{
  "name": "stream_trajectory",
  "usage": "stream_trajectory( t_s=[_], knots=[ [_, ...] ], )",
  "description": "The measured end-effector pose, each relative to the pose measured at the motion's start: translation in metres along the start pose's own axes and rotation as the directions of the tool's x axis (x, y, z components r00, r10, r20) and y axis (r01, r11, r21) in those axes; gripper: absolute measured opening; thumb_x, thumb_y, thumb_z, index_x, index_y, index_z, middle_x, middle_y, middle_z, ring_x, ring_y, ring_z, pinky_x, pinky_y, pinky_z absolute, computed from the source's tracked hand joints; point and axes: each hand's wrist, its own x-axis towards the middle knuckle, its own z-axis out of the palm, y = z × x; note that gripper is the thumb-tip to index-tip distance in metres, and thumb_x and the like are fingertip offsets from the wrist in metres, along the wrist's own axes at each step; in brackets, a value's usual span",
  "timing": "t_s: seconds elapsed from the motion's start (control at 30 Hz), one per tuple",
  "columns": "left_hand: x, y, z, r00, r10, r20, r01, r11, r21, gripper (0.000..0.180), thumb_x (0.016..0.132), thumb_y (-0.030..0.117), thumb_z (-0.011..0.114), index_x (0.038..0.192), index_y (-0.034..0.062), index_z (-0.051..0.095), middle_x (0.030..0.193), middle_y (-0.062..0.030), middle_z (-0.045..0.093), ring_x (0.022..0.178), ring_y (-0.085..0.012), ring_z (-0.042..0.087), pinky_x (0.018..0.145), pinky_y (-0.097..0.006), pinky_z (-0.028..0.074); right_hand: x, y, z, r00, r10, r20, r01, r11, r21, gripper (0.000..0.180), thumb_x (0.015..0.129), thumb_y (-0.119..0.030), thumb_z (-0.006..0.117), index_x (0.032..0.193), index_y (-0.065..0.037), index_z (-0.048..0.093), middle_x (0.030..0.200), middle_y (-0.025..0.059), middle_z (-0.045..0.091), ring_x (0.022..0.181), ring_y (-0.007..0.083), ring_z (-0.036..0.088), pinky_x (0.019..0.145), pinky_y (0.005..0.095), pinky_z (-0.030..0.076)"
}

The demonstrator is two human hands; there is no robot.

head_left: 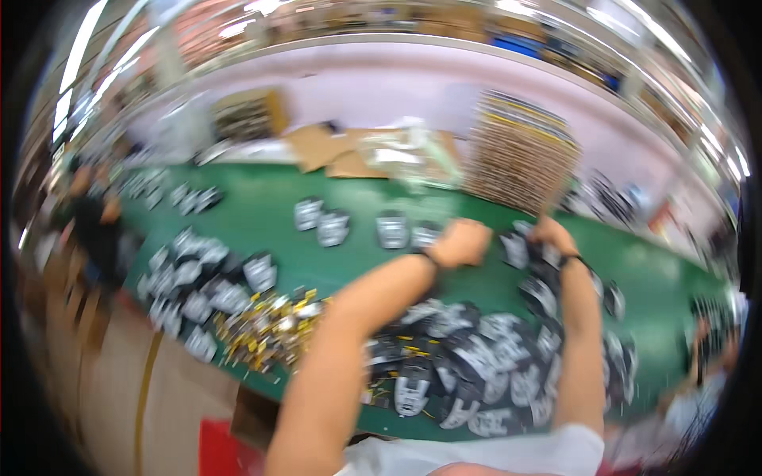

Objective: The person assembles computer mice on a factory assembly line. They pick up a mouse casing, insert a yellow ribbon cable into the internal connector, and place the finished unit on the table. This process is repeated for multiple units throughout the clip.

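Observation:
My left hand (463, 243) is over the middle of the green table (349, 274), its fingers curled and smeared by motion. Beside it lies a black pad-shaped piece with pale grey markings (425, 234). To the right, my right hand (553, 238) has its fingers closed near the foot of a stack of corrugated cardboard (520, 151). A thin brown edge rises just above those fingers; whether it is held or part of the stack is unclear. More black-and-grey pieces (514, 249) lie just left of and below this hand. Any object inside my left hand is hidden.
A large heap of black-and-grey pieces (496, 361) covers the near table; another heap (194, 274) lies left. Between them is a pile of small yellow and metallic parts (270, 325). Flat cardboard (317, 147) lies at the back. People (95, 214) are at the left and right edges.

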Motion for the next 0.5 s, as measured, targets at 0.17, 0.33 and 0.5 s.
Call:
stream_trajectory(
  t_s=[0.17,0.33,0.5],
  knots=[
    [0.032,0.021,0.081,0.978,-0.074,0.196,0.08,0.997,-0.023,0.072,0.053,0.042,0.09,0.111,0.0076,0.066,0.109,-0.0145,0.066,0.102,-0.0338,0.064,0.085,-0.051,0.049,-0.004,0.019,-0.005,0.932,0.356,0.064,-0.332,0.913,-0.238,0.085,0.052,-0.015,0.085,0.128,0.005,0.053,0.109,0.0195,0.068,0.097,0.0289,0.066,0.086,0.0386,0.052],
    [0.04,-0.006,0.084,0.934,-0.18,0.31,0.197,0.98,-0.023,0.081,0.06,0.043,0.088,0.125,0.0041,0.06,0.126,-0.0164,0.058,0.114,-0.0328,0.058,0.093,-0.042,0.049,0.015,-0.01,0.006,0.915,0.404,-0.008,-0.399,0.899,-0.179,0.079,0.046,-0.004,0.082,0.12,0.006,0.058,0.104,0.0178,0.069,0.093,0.0295,0.066,0.084,0.0374,0.053],
    [0.034,-0.021,0.077,0.906,-0.133,0.402,0.184,0.979,-0.09,0.073,0.057,0.039,0.09,0.115,0.0023,0.066,0.118,-0.0171,0.063,0.111,-0.0309,0.061,0.091,-0.039,0.052,0.009,-0.017,0.007,0.927,0.376,-0.013,-0.374,0.918,-0.129,0.075,0.051,-0.006,0.084,0.122,0.0,0.06,0.102,0.014,0.069,0.09,0.0252,0.065,0.082,0.036,0.052]
  ],
)
